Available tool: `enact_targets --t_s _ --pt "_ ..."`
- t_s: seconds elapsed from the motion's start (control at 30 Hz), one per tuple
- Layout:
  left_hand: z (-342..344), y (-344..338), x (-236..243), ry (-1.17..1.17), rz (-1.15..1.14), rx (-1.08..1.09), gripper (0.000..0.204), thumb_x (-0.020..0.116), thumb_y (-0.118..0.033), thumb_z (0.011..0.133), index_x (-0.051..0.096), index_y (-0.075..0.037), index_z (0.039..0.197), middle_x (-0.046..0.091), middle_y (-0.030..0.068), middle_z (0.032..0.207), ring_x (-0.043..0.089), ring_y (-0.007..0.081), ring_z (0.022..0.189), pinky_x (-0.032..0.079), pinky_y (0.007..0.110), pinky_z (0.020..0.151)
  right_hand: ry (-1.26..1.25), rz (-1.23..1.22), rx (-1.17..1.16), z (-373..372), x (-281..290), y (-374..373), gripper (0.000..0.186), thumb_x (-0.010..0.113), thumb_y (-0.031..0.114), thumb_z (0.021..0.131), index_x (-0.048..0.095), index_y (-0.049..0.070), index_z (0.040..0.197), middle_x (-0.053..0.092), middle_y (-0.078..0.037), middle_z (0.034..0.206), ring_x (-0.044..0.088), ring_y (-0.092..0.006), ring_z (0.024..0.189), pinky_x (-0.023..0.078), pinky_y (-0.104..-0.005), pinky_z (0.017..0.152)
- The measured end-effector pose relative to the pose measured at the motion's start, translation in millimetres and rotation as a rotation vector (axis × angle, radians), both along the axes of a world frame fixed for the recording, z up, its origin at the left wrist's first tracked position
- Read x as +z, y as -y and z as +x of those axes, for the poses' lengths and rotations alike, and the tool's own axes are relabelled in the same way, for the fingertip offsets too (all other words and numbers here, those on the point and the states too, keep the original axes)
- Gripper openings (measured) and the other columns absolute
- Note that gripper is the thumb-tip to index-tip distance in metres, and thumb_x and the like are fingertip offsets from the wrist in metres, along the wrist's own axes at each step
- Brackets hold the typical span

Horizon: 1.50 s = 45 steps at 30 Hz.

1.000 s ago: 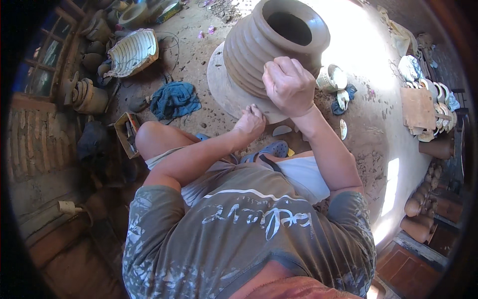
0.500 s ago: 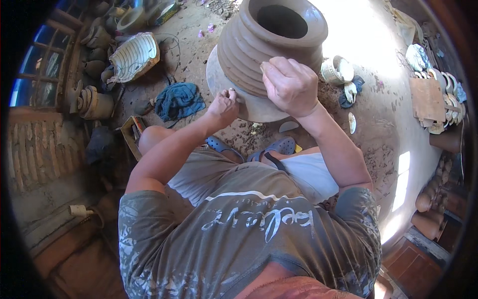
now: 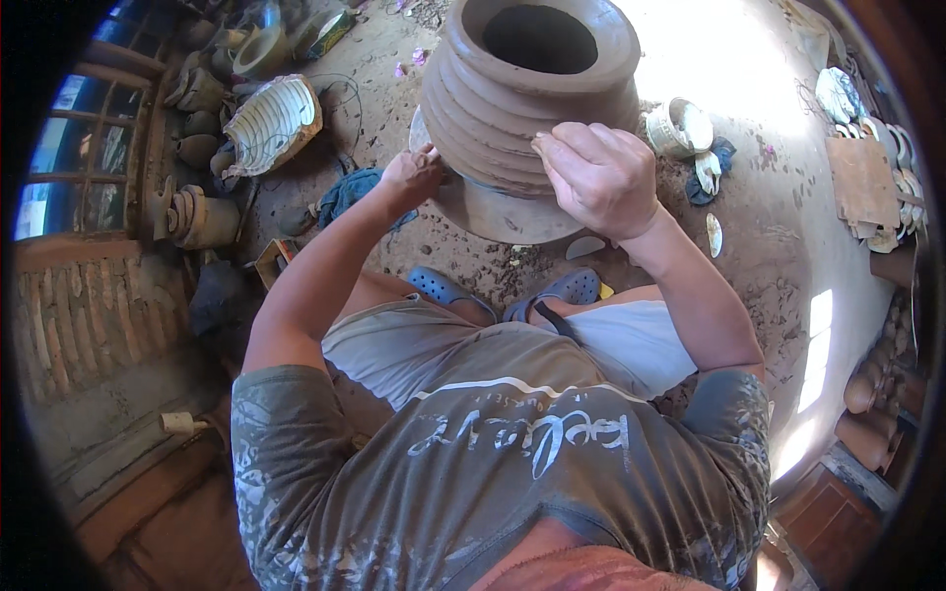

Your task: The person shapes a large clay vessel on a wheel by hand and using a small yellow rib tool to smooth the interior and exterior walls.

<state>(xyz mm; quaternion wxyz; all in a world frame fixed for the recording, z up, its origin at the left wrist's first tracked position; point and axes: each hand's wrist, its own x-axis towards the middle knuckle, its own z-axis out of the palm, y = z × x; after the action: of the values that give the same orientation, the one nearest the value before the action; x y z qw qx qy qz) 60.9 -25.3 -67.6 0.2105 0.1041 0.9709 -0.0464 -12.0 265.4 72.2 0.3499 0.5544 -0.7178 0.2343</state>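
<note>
A large ridged clay pot (image 3: 537, 128) with a wide rim and dark mouth stands upright on a round, pale wheel disc (image 3: 507, 219) in front of me. At the disc's left edge, beside the pot's lower wall, is my left hand (image 3: 412, 177), its fingers curled together in a pinch. My right hand (image 3: 603, 179) is closed in front of the pot's right side, thumb pressed to the bent fingers. What either hand pinches, if anything, is too small or hidden to make out.
A teal cloth (image 3: 350, 194) lies left of the disc, near a ribbed white shell-like piece (image 3: 271, 123). To the right are a clay-smeared bucket (image 3: 680, 128) and a dark cloth (image 3: 724, 158). A pale half-round piece (image 3: 585, 247) lies by my clogs (image 3: 572, 288).
My left hand has moved left and farther away, from the disc's front to its left edge. My right hand stays closed by the pot, slightly right and lower. The view has shifted a little.
</note>
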Motion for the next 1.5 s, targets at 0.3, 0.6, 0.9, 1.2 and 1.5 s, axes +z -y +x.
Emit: enact_targets --t_s 0.3,0.6,0.9,1.2,1.5 --pt "-38.0 67.0 -57.7 -0.251 0.023 -0.171 0.030 0.058 -0.014 0.095 0.074 -0.013 0.121 0.074 0.0119 0.125 0.075 0.0276 0.107 0.061 0.042 0.089 0.015 0.036 0.107 -25.6 6.0 -32.8 0.012 0.078 0.007 0.077 0.076 0.010 0.089 0.070 0.002 0.090 0.061 -0.0140 0.064 0.048 -0.0295 0.053" --pt "-38.9 79.7 -62.2 -0.369 0.143 -0.285 0.032 0.058 -0.015 0.095 0.073 -0.012 0.122 0.075 0.0123 0.122 0.074 0.0286 0.109 0.060 0.041 0.090 0.249 -0.046 -0.078 -72.5 -8.5 -82.7 0.016 0.077 0.010 0.086 0.080 0.008 0.102 0.076 -0.007 0.095 0.072 -0.0204 0.077 0.058 -0.0313 0.066" --pt "9.5 27.7 -4.8 -0.038 -0.032 -0.233 0.033 0.059 -0.014 0.092 0.071 -0.009 0.122 0.064 0.0193 0.135 0.069 0.0328 0.117 0.064 0.045 0.080 1.491 -0.437 -0.228 -54.0 -6.8 -50.0 0.017 0.075 0.018 0.097 0.077 0.001 0.099 0.071 0.000 0.081 0.059 -0.0061 0.067 0.047 -0.0225 0.060" --pt "72.2 -72.4 -37.5 -0.248 0.021 -0.239 0.027 0.062 -0.019 0.091 0.066 -0.006 0.114 0.057 0.0354 0.128 0.069 0.0454 0.107 0.063 0.046 0.062 1.617 -0.647 -0.267 -52.0 -1.9 -35.3 0.015 0.074 0.016 0.096 0.075 0.003 0.089 0.069 0.001 0.079 0.055 -0.0054 0.065 0.044 -0.0227 0.059" --pt "63.8 -171.6 -34.0 -0.182 0.333 -0.297 0.023 0.061 -0.017 0.093 0.063 -0.005 0.112 0.051 0.0372 0.145 0.069 0.0546 0.106 0.065 0.052 0.063 1.598 -0.745 -0.280 -39.5 1.3 -27.7 0.011 0.073 0.009 0.094 0.071 -0.002 0.090 0.063 -0.003 0.073 0.053 -0.0095 0.055 0.042 -0.0266 0.050"
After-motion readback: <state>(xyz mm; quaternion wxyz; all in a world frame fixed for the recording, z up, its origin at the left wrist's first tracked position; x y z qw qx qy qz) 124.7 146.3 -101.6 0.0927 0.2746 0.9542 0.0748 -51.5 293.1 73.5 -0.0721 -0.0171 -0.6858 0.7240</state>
